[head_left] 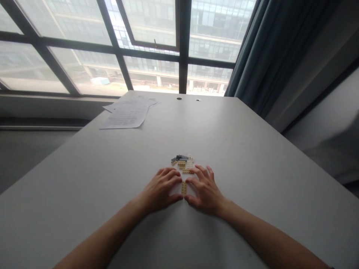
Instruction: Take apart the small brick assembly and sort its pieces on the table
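Observation:
A tan studded toy building brick (pixel 184 188) lies lengthwise on the table between my hands. My left hand (pixel 162 188) grips it from the left, with thumb at its near end and index fingertip by its far end. From the other side my right hand (pixel 206 191) grips the same brick, also between thumb and index finger; its other fingers are spread. Just beyond my right fingertips is another tan brick (pixel 186 171), lying crosswise. Past it sits a small pile with dark grey pieces (pixel 182 157), tan pieces (pixel 181 163) and white pieces (pixel 190 162).
The wide white table (pixel 84 194) reaches to a window with dark frames (pixel 183 45). Printed sheets of paper (pixel 127 114) lie at its far left. Two round holes, one a dark cable hole (pixel 179 98), are near the far edge. A blue-grey curtain (pixel 260 56) hangs at right.

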### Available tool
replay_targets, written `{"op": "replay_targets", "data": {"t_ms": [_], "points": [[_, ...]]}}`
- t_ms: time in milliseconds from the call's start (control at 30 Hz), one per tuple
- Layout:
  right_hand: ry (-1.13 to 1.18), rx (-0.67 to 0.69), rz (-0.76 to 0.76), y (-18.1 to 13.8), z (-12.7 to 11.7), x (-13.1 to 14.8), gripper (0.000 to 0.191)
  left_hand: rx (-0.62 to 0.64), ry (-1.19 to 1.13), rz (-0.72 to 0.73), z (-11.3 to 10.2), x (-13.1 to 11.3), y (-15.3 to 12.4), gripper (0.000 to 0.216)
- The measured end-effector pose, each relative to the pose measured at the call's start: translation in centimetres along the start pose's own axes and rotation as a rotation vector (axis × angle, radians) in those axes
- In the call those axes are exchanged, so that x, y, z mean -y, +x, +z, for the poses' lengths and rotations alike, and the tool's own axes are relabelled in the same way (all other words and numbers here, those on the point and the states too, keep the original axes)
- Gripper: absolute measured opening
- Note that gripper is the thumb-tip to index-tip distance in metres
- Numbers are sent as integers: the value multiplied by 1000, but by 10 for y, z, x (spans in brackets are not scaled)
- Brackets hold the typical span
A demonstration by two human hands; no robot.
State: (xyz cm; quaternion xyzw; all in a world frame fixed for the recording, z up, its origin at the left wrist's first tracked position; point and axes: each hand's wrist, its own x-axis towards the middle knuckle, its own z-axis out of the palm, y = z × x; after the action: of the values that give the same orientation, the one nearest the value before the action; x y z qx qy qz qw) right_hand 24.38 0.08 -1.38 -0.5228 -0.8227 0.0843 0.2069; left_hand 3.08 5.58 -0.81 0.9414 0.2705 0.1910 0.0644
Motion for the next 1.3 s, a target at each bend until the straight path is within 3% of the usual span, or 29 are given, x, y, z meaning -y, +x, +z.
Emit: {"op": "replay_targets", "data": {"t_ms": [367,533,667,900,1033,1300], "points": [[6,-13,13,-1,-1,1,41,45,-4,-18,-9,-1,-1,22],[-2,-38,40,0,-1,1,38,-18,31,-64,-3,-4,2,24],[-4,-41,37,0,-2,1,38,-45,45,-75,2,-3,2,12],[-17,-30,26,-1,-3,2,36,-67,-18,-41,6,1,0,18],[-17,-17,5,-1,-3,3,38,-101,-5,-111,3,-1,1,19],[-3,-2,-24,-1,-2,1,38,23,-43,-34,-10,-3,0,32]]}}
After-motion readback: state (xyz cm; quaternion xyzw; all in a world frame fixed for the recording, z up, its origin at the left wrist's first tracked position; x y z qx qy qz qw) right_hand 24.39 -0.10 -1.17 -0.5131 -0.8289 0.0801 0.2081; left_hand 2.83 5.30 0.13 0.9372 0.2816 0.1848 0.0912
